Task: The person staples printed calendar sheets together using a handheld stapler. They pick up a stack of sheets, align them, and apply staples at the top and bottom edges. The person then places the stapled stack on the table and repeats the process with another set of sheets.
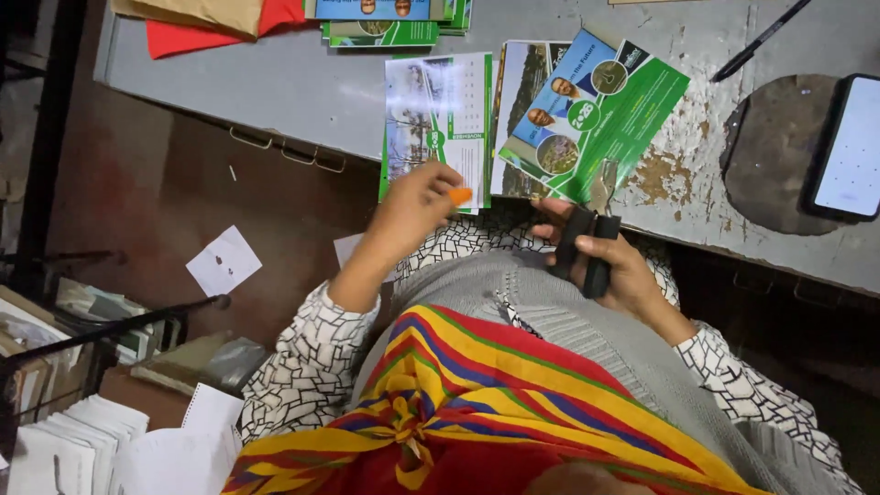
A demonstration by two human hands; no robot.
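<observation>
My left hand (412, 206) pinches the near edge of a white-and-green calendar sheet (438, 115) that hangs over the desk edge. A small orange thing (460, 195) shows at its fingertips. My right hand (610, 266) is closed on black-handled scissors (587, 243). Their metal blades (603, 186) point away from me and meet the near edge of a green leaflet with round photos (596, 115). Another printed sheet (521, 92) lies between the two.
A grey desk (302, 82) with chipped paint carries a phone (851, 147) on a dark round patch, a black pen (761, 38), a stack of green cards (385, 32) and red cloth (197, 37). Loose white papers (224, 261) lie on the floor, with paper stacks (73, 440) at bottom left.
</observation>
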